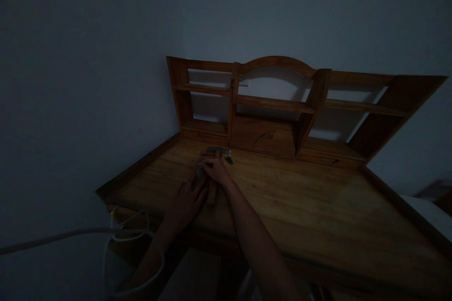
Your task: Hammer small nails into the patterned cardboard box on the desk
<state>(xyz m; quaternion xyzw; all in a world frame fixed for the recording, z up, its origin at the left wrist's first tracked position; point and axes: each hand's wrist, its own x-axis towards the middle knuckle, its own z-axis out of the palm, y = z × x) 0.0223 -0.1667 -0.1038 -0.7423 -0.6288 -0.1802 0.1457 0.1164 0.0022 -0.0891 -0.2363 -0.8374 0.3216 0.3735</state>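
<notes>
My left hand (189, 200) lies on the desk top with its fingers stretched forward. Its fingertips reach a small greyish item (199, 172), too dark to name. Just beyond, my right hand (214, 170) bends over the same spot, thumb and fingers drawn together; what they pinch is hidden. Under the right wrist runs the wooden handle of a hammer (212, 194), which points toward me. Its metal head (222, 151) lies crosswise beyond my right hand. A small dark piece (229, 160) rests to the right of the head.
The wooden desk (300, 197) carries a shelf unit (275, 102) along its back edge, against the wall. A white cable (134, 235) loops over the left front corner and past my left forearm. A wall socket (243, 81) shows behind the shelves. The light is dim.
</notes>
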